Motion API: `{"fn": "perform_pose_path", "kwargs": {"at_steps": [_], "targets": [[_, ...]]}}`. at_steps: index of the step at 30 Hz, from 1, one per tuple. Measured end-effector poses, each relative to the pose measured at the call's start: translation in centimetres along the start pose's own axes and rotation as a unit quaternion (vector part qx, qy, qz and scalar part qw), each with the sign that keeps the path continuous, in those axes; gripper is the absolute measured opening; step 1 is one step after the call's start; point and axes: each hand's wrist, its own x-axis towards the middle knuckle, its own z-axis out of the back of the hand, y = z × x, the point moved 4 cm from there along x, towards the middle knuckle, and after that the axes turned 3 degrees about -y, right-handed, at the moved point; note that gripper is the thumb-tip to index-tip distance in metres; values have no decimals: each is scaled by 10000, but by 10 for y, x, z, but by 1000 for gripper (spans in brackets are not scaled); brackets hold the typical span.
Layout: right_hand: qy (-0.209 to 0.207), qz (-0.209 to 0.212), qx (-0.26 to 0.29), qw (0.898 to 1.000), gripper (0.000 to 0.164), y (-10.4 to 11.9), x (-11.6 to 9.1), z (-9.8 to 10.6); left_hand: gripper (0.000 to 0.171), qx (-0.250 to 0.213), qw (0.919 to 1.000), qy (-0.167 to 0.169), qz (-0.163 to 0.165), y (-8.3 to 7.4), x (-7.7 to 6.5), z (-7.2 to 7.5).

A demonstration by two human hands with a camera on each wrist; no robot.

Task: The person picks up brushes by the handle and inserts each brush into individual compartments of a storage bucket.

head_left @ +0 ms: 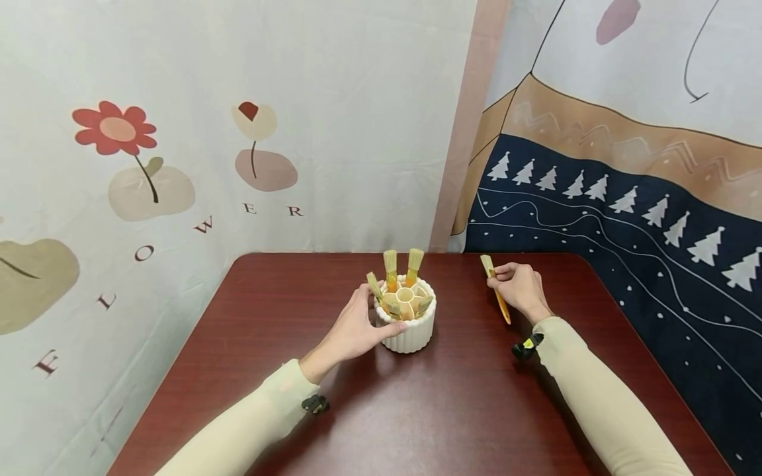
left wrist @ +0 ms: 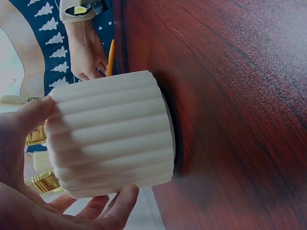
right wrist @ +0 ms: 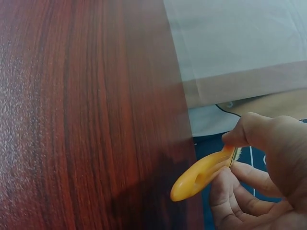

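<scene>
A white ribbed round holder [head_left: 411, 337] with inner compartments stands on the table, several brushes [head_left: 390, 264] in it with pale bristles up. My left hand [head_left: 354, 325] grips the holder's left side, thumb across the front near the rim and fingers round the far side; in the left wrist view its ribbed wall [left wrist: 110, 134] fills the middle. To the right, my right hand [head_left: 521, 289] pinches a paintbrush with an orange handle [right wrist: 201, 177] between thumb and fingers. Its pale bristles [head_left: 487, 264] point up and away, the handle slanting down toward the table.
The dark red wooden table [head_left: 286, 297] reaches back to a pale printed cloth [head_left: 357, 132] with flowers and letters. A navy cloth [head_left: 595, 225] with white trees hangs along the right. Each wrist wears a small black device [head_left: 315, 403].
</scene>
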Motion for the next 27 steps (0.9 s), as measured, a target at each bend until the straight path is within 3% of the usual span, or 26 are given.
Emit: {"fn": "perform_pose_path", "kwargs": {"at_steps": [16,27], "targets": [[26,-41,259,9997,37,3,-3,-2,102,-23,9999,48,96,2,2,-1],[-40,12,492,9988,41,16,-11,2,98,-72,9999,45,77,3,1,-2]]}}
